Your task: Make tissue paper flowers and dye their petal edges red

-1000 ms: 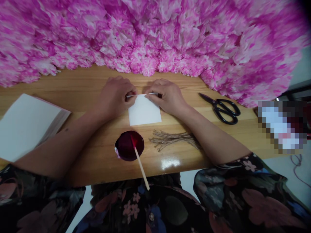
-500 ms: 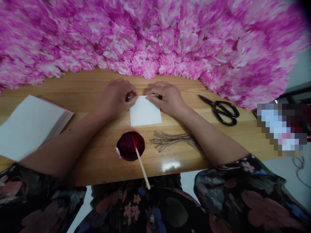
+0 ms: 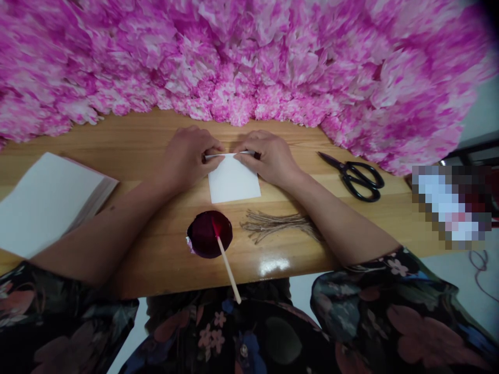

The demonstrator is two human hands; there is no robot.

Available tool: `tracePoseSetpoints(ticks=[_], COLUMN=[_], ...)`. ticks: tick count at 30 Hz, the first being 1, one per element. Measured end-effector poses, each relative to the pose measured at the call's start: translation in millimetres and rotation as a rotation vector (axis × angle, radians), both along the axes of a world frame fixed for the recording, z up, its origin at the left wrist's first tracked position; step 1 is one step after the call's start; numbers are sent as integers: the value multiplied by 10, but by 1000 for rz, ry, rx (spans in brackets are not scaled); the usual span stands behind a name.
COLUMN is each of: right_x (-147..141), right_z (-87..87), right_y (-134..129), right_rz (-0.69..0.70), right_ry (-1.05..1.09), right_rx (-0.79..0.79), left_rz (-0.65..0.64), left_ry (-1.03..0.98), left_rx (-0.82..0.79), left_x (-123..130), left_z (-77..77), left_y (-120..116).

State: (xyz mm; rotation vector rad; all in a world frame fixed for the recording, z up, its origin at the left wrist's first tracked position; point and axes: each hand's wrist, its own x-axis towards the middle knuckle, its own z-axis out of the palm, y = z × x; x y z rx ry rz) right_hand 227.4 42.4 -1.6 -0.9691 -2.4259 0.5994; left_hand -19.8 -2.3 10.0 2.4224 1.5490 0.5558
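A small white sheet of paper (image 3: 234, 182) lies on the wooden table (image 3: 156, 270) between my hands. My left hand (image 3: 193, 156) pinches its far edge near the left corner. On the right part of that same edge, my right hand (image 3: 267, 156) grips with thumb and fingers. The far edge looks turned up or folded over in a narrow strip. Nearer to me sits a round dish of dark red liquid (image 3: 202, 236), with a wooden stick (image 3: 228, 270) resting in it. A bundle of thin brown twine strands (image 3: 276, 223) lies beside the dish, partly behind my right forearm.
Black-handled scissors (image 3: 356, 179) lie to the right. A thick stack of white paper (image 3: 50, 202) is at the left. Massed pink and white paper flowers (image 3: 234, 62) line the table's far side. A blurred-out object (image 3: 448, 205) sits at the right end.
The left thumb has slid slightly right along the paper's far edge. The paper has shifted a touch to the right. The right hand stays nearly still.
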Motion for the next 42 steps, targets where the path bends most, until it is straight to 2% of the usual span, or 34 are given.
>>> tracePoseSetpoints(ticks=[7, 11, 16, 20, 24, 27, 34, 42], right_x=[-1, -9, 35, 123, 199, 217, 165, 105], right_z=[-8, 59, 156, 35, -114, -144, -75, 53], right_y=[6, -31, -56, 77, 187, 191, 136, 28], right_rz=[-7, -9, -245, -343, -320, -317, -333, -279], right_ry=[-9, 20, 137, 37, 93, 98, 45, 102], right_rx=[-11, -8, 85, 98, 83, 83, 80, 87], left_rz=[-14, -11, -1, -14, 4, 12, -10, -11], left_ry=[-32, -29, -18, -12, -29, -10, 19, -6], left_rx=[-23, -34, -10, -21, -55, -52, -33, -37], left_x=[-47, -41, -30, -38, -28, -14, -15, -33], left_z=[-42, -35, -33, -33, -15, -6, -14, -18], left_y=[66, 64, 56, 64, 60, 54, 56, 57])
